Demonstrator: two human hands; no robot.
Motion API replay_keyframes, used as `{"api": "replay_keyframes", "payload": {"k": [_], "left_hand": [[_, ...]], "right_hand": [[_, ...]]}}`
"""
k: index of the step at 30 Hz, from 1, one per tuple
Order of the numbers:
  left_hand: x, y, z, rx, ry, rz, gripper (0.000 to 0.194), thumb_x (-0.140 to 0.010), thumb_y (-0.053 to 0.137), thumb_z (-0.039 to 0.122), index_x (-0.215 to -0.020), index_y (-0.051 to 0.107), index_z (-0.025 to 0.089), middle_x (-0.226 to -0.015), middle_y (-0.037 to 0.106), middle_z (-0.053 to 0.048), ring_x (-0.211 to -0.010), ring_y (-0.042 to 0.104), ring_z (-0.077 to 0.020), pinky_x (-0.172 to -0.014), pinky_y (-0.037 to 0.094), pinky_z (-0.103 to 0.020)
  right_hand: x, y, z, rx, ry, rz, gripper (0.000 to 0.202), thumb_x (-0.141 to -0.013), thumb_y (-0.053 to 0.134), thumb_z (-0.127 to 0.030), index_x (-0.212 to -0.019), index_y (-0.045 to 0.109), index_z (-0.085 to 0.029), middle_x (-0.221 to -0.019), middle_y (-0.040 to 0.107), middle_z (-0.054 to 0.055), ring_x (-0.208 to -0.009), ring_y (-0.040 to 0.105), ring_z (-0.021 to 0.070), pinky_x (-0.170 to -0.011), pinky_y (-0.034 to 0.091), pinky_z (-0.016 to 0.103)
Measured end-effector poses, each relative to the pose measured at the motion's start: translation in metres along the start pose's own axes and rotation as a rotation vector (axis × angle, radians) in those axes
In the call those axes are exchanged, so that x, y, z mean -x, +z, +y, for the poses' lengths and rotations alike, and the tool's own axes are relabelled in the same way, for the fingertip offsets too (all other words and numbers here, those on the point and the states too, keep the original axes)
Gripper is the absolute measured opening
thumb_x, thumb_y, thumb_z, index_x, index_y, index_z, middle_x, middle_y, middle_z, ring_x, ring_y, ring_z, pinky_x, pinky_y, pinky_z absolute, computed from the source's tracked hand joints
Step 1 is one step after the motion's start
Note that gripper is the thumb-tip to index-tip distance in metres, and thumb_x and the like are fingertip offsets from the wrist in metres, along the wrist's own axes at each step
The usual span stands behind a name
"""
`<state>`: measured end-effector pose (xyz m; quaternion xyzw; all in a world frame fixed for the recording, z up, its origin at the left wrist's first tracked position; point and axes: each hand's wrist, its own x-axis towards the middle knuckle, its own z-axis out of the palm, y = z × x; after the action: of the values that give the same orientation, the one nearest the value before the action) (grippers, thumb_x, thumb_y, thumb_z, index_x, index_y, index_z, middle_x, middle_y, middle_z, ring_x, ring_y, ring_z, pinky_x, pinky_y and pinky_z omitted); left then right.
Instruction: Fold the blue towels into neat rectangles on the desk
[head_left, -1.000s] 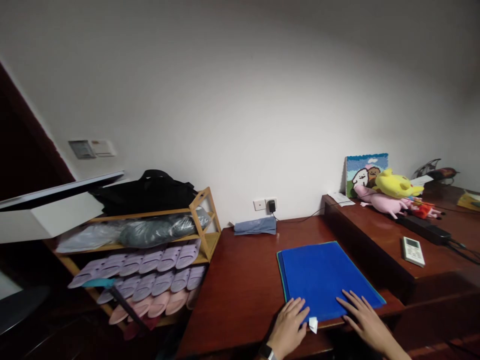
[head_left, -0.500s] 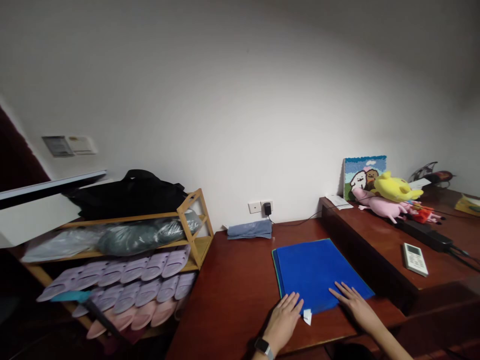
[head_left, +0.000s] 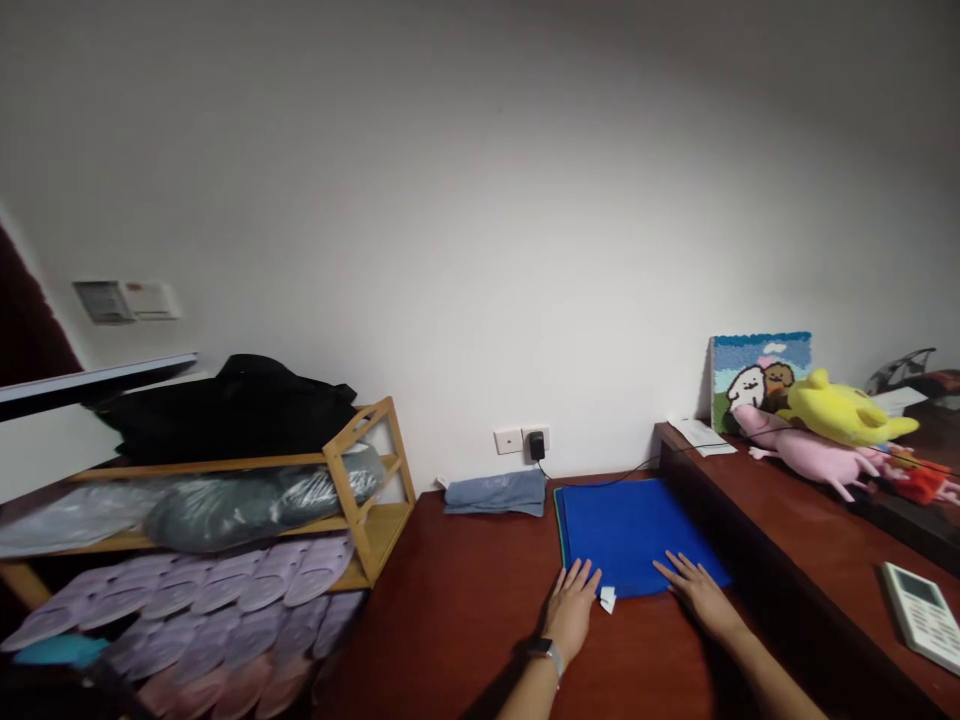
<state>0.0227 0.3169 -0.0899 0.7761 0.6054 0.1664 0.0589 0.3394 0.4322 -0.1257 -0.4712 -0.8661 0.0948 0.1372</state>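
Note:
A folded blue cloth [head_left: 628,530] with a green edge on its left lies flat on the red-brown table [head_left: 442,600]. My left hand [head_left: 571,605], a watch on its wrist, rests at the cloth's near left corner with fingers stretched out. On the near right part of the cloth lie the spread fingers of my right hand [head_left: 701,597]. A small white tag [head_left: 607,598] sticks out from the near edge, just right of my left hand. Neither hand grips anything.
A folded grey-blue cloth [head_left: 495,493] lies by the wall below a plugged-in black charger [head_left: 536,445]. On the right, a raised surface holds soft toys [head_left: 832,410], a picture [head_left: 761,380] and a remote control [head_left: 926,615]. A wooden shoe rack [head_left: 375,530] stands left.
Both hands and the blue cloth have moved away from me, toward the wall. The cloth's far edge now lies close to the wall. The camera view has shifted too.

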Motion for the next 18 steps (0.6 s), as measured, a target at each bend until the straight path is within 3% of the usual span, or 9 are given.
{"api": "replay_keyframes", "payload": {"k": [5,9,14,18], "left_hand": [[-0.04,-0.004,-0.005,0.017,-0.046,-0.038,0.058,-0.099,0.035,0.016,-0.155,0.045,0.029,-0.165,0.04,-0.004,-0.155,0.028,-0.0244,-0.126,0.028,-0.05],[-0.051,0.001,-0.011,0.024,-0.038,-0.022,0.057,-0.1,0.034,0.018,-0.155,0.045,0.027,-0.165,0.039,-0.005,-0.155,0.028,-0.0256,-0.125,0.029,-0.052],[-0.03,0.003,-0.006,0.043,-0.01,-0.005,0.058,-0.103,0.031,0.018,-0.16,0.035,0.021,-0.169,0.031,-0.006,-0.156,0.023,-0.0222,-0.127,0.028,-0.045],[0.016,-0.011,-0.02,0.064,0.011,-0.021,0.056,-0.106,0.036,0.037,-0.16,0.034,0.023,-0.166,0.036,-0.006,-0.152,0.034,-0.0215,-0.126,0.032,-0.043]], "right_hand": [[-0.035,-0.008,0.012,0.009,0.037,-0.036,0.05,-0.101,0.039,-0.042,-0.151,0.048,-0.042,-0.163,0.04,0.002,-0.153,0.03,0.0278,-0.123,0.029,0.052],[-0.052,-0.013,0.016,0.003,0.056,-0.063,0.051,-0.101,0.037,-0.043,-0.151,0.048,-0.041,-0.164,0.038,0.002,-0.153,0.029,0.0281,-0.123,0.027,0.053],[-0.046,-0.01,0.017,0.011,0.033,-0.025,0.052,-0.1,0.037,-0.043,-0.15,0.05,-0.041,-0.163,0.04,0.002,-0.152,0.032,0.0278,-0.123,0.028,0.054],[-0.029,-0.006,0.006,0.072,0.047,0.019,0.056,-0.097,0.039,-0.048,-0.152,0.049,-0.037,-0.163,0.041,0.002,-0.153,0.032,0.0294,-0.123,0.028,0.056]]}}
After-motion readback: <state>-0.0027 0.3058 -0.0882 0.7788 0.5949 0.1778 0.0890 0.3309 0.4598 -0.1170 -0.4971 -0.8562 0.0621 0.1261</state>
